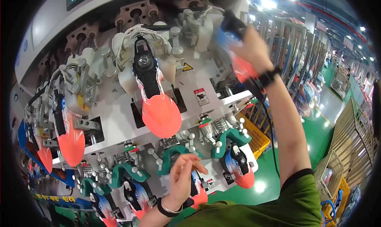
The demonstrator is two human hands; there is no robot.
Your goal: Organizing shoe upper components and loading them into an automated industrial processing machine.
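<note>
At the upper right, my right hand (254, 48) grips a shoe upper (244, 68) with a coral toe, blue side and black collar, blurred by motion. Its toe points downward, beside the machine's right end. My left hand (183, 181) is low in the middle, fingers loosely bent and apart, with nothing visible in them. It hovers over a coral-and-blue shoe upper (198, 193) on the lower row and partly hides it. Nearest above it, another shoe upper (162, 113), with a black tongue and white laces, is mounted toe-down on the machine.
More coral-toed uppers sit at the machine's left stations, including one shoe upper (71, 147). Green curved clamps (234, 137) line the lower row, with a shoe upper (240, 167) at its right end. A yellow crate (254, 133) and metal racks (295, 48) stand to the right.
</note>
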